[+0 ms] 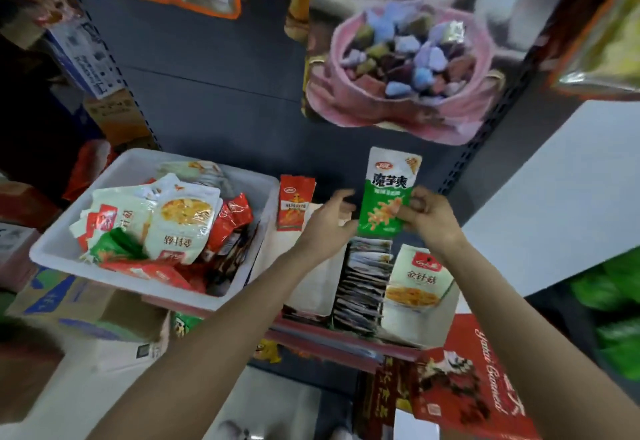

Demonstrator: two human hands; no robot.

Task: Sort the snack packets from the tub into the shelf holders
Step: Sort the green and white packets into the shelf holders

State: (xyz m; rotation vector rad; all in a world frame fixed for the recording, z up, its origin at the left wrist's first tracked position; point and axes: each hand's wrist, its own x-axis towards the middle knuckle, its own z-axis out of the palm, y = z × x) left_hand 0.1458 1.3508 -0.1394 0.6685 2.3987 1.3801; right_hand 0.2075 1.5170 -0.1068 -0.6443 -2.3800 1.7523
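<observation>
A white tub [62, 249] at the left holds several snack packets, white, red and green. My right hand [429, 217] pinches a green-and-white packet [388, 193] upright above the shelf holders. My left hand [325, 224] hovers just left of that packet with fingers spread and relaxed, holding nothing. Below the hands, one holder carries a dense row of packets [363, 287], and to its right stands a white packet with a red logo [419, 276]. Red packets [294, 204] stand in a holder beside the tub.
A pink basket [332, 100] of wrapped sweets hangs on the dark back panel above. Cardboard boxes [79, 304] sit under the tub. A red gift box [481, 377] lies at the lower right. Bagged goods hang along the top edge.
</observation>
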